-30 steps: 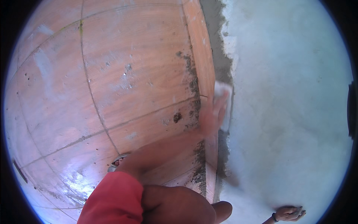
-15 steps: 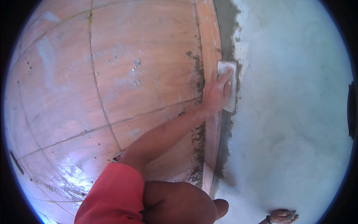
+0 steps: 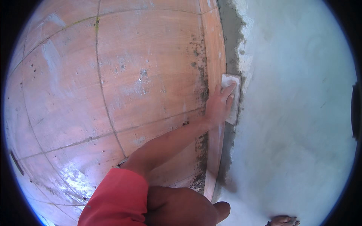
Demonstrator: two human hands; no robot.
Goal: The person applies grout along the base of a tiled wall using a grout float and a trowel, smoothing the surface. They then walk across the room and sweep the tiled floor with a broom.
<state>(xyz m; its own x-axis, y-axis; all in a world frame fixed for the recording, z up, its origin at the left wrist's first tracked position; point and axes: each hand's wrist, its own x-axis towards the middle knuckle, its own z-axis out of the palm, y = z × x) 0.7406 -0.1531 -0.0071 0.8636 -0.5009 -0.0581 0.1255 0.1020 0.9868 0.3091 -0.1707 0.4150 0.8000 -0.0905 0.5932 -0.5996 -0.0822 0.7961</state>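
Note:
A whitish, mortar-smeared rectangular hand float (image 3: 235, 115) lies against the strip of wet grey mortar (image 3: 230, 34) along the top edge of the tile skirting. My left hand (image 3: 218, 107) presses it there, its fingers over the float's back and the arm stretched out from a red sleeve. At the lower rim my right hand (image 3: 282, 220), partly cut off, is by the pale wall with nothing visible in it. Its fingers look slightly apart, with grey smears on them.
Orange-brown floor tiles (image 3: 151, 49) with dark joints and mortar splashes spread to the left. The narrow skirting tiles (image 3: 213, 49) run between floor and the pale, smooth wall (image 3: 294, 94). Dark crumbs (image 3: 201, 143) line the skirting's foot. My bent knee (image 3: 181, 203) is at the lower middle.
The float and my left hand appear lower in the picture, as do the floor joints around them, so the view has shifted too. My right hand has slipped further past the lower rim.

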